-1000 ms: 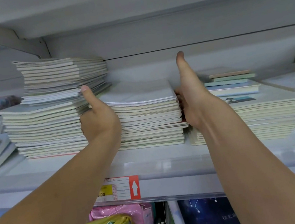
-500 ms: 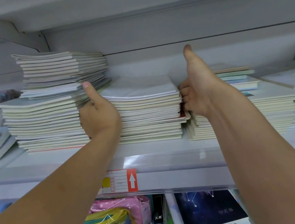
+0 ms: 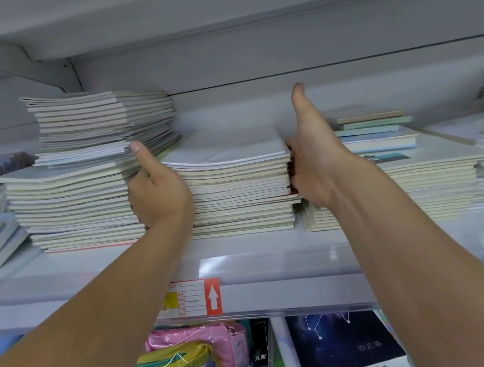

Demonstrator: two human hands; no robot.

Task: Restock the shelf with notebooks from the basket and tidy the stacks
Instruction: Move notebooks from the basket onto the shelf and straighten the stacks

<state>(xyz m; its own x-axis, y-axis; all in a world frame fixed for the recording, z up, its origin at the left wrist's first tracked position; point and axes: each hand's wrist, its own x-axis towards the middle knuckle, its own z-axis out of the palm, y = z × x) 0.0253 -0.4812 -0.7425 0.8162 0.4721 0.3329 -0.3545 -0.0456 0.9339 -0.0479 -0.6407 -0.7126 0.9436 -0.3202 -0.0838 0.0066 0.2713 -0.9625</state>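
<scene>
Both hands flank the middle stack of notebooks (image 3: 236, 184) on the shelf (image 3: 276, 259): the left hand (image 3: 158, 192) sits at its nine o'clock side, wedged between it and the taller left stack (image 3: 79, 187), thumb raised, and whether its hidden fingers press flat or curl I cannot tell; the right hand (image 3: 313, 157) sits at three o'clock, thumb pointing to twelve, fingers curled against the notebook edges, in the narrow gap before the right stack (image 3: 414, 177). This looks like squaring up the pile by squeezing its sides. The risk, as I judge it, lies at nine o'clock: the left stack's upper tier is already skewed and overhangs, so a nudge from the left knuckles could slide those top books off. The glossy top cover of the middle stack bows upward, and harder squeezing may buckle it or pop thin books forward over the shelf lip at six o'clock. Room is tight sideways, generous toward twelve o'clock behind and above the pile. The basket is not in view.
</scene>
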